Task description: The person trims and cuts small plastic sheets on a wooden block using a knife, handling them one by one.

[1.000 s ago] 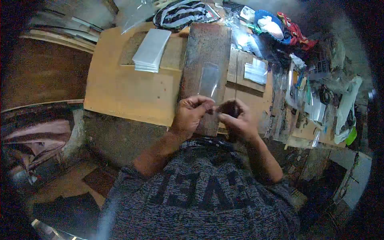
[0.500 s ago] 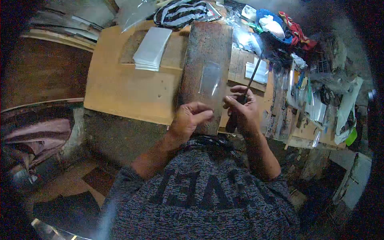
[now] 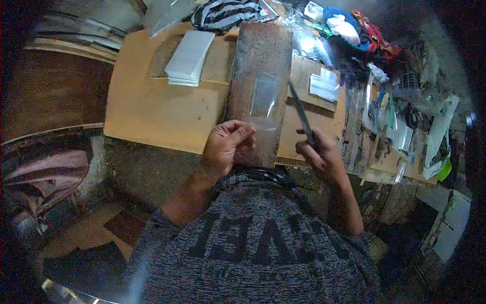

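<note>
My left hand point(image 3: 228, 144) is closed in a pinch over the near end of a dark wooden board point(image 3: 260, 48). Between its thumb and fingers is a small piece of clear plastic film point(image 3: 266, 125), its free end pointing right. Just beyond, a clear plastic sheet point(image 3: 264, 93) lies flat on the board. My right hand point(image 3: 323, 154) is wrapped round a knife point(image 3: 302, 112), right of the board. The long, dark, narrow blade points up and away, and its handle is mostly hidden in my fingers.
Left of the board is a neat stack of whitish plastic sheets point(image 3: 190, 58). A smaller stack point(image 3: 324, 86) lies on the right. Bags, cloth and a blue basin point(image 3: 331, 12) crowd the back. Plastic scraps and tools point(image 3: 392, 119) clutter the right side of the table point(image 3: 152, 109).
My right hand has moved slightly right and down, and the knife now tilts left with its flat showing. The film in my left hand has come into view.
</note>
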The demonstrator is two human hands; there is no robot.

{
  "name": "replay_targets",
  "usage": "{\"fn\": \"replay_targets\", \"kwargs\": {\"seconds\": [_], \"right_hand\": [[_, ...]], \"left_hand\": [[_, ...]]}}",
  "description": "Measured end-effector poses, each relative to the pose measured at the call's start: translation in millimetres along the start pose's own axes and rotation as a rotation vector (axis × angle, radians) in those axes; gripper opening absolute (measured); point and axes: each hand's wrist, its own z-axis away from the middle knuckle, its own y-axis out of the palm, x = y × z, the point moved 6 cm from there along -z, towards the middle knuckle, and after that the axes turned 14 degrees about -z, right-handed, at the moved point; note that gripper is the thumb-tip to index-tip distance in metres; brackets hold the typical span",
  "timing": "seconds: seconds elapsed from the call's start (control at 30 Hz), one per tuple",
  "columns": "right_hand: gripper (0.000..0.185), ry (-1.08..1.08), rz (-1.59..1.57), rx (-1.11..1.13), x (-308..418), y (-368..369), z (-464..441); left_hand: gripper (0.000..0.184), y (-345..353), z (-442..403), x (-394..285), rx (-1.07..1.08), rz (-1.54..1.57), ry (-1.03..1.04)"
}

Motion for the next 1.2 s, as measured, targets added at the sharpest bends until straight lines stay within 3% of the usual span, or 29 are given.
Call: {"fn": "replay_targets", "kwargs": {"seconds": [0.13,0.33,0.4,0.47,0.6,0.77,0.83,0.9,0.97,1.0,1.07,1.1,1.17,1.2], "right_hand": [[0.029,0.014,0.207,0.221,-9.6,-3.1,22.2],[0.028,0.101,0.259,0.297,7.4,-0.2,25.1],[0.030,0.139,0.298,0.331,3.6,-0.2,20.4],[0.035,0.131,0.415,0.366,-3.0,2.8,12.2],[0.038,0.124,0.403,0.350,-4.8,11.2,-3.2],[0.040,0.036,0.505,0.368,-27.2,15.4,-21.5],[0.039,0.016,0.556,0.372,-7.3,13.7,-24.0],[0.038,-0.008,0.610,0.379,2.5,7.7,-27.3],[0.033,-0.111,0.679,0.218,9.8,-14.4,-31.2],[0.031,-0.071,0.500,-0.008,26.0,-27.7,-32.3],[0.031,-0.203,0.435,-0.159,8.7,-53.4,-40.9],[0.031,-0.206,0.437,-0.156,11.3,-49.1,-42.0],[0.032,0.188,-0.157,-0.018,-3.5,-25.5,-42.0],[0.034,0.180,-0.317,0.019,-4.2,-6.1,-39.6]], "left_hand": [[0.014,-12.4,2.0,-10.2,-0.033,0.054,0.079],[0.013,-14.3,6.8,-16.8,-0.039,0.021,0.058],[0.012,-5.7,9.7,-19.5,0.048,-0.304,0.049],[0.012,4.8,14.0,-17.7,0.134,-0.377,0.029],[0.012,20.8,17.1,-9.1,0.254,-0.398,-0.066],[0.011,23.7,18.3,-7.6,0.250,-0.438,0.018],[0.011,19.5,21.8,0.3,0.348,-0.498,-0.107],[0.010,13.5,20.0,0.4,0.367,-0.487,-0.096],[0.009,7.1,20.7,1.1,0.384,-0.472,-0.085],[0.009,3.6,21.6,0.2,0.385,-0.480,-0.060],[0.008,0.7,21.5,-1.7,0.379,-0.485,-0.031],[0.008,0.4,20.3,-1.2,0.358,-0.440,-0.045],[0.009,5.8,16.1,-2.5,0.345,-0.393,-0.055],[0.010,9.7,13.5,-5.1,0.331,-0.455,-0.031]]}}
